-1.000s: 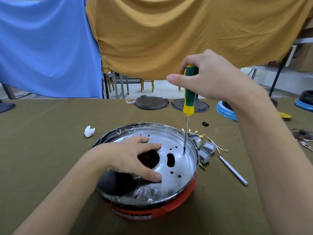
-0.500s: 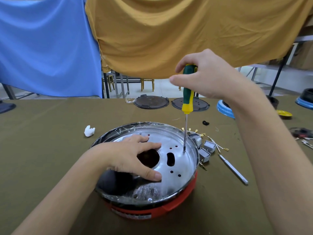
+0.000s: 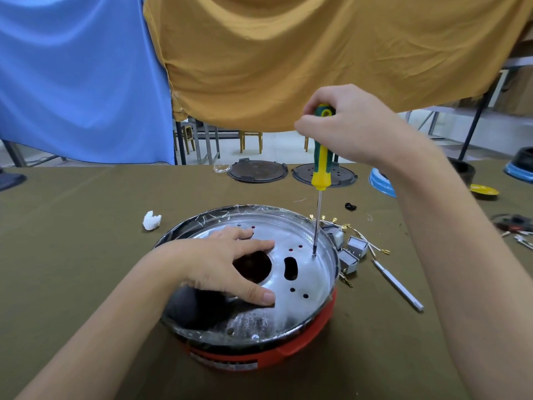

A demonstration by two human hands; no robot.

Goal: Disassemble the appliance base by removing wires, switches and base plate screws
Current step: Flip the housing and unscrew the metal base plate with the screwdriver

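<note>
Green-yellow screwdriver (image 3: 320, 157) upright in right hand (image 3: 349, 125), tip on base plate (image 3: 305, 272); left hand (image 3: 227, 261) flat, spread wide there.

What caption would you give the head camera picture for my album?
Right hand drives a screwdriver into the base plate; left hand steadies it.

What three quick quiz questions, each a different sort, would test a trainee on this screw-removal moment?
1. True or false: the screwdriver tip touches the metal base plate.
2. Which hand steadies the plate? A) left hand B) right hand C) neither
3. Fill in: the grey switches lie on the table ____ the appliance base.

Key: 1 true; 2 A; 3 beside.
</note>
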